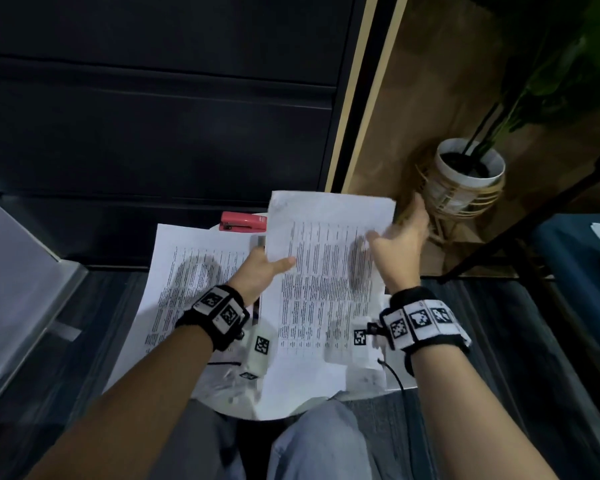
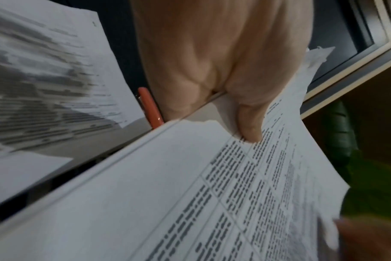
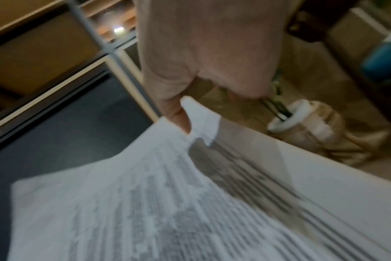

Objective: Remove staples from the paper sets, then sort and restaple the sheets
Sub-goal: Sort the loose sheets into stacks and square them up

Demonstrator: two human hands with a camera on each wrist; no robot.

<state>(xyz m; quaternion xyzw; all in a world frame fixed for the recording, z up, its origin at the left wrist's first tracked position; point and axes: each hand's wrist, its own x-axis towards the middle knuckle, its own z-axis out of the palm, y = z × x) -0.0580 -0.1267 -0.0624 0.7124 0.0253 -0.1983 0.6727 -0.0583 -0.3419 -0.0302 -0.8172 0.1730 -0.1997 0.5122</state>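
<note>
A printed paper set (image 1: pixel 326 271) is held up above the small round white table (image 1: pixel 371 393). My left hand (image 1: pixel 269 268) pinches its left edge, with the thumb (image 2: pixel 250 127) lying on the printed face (image 2: pixel 212 194). My right hand (image 1: pixel 397 233) holds the set's upper right edge, thumb (image 3: pixel 179 116) on top of the page (image 3: pixel 167 194) and fingers behind it. A second printed set (image 1: pixel 191 271) lies flat on the table at the left and also shows in the left wrist view (image 2: pixel 45 79). A red stapler (image 1: pixel 245 221) (image 2: pixel 150 107) sits at the table's far edge, partly hidden by the held sheets.
A black cabinet (image 1: pixel 153 116) stands close behind the table. A potted plant in a white pot (image 1: pixel 465 174) (image 3: pixel 301 120) stands on the floor just beyond my right hand. A dark metal frame and a blue object (image 1: pixel 575 271) are at the right. My knees are under the table's near edge.
</note>
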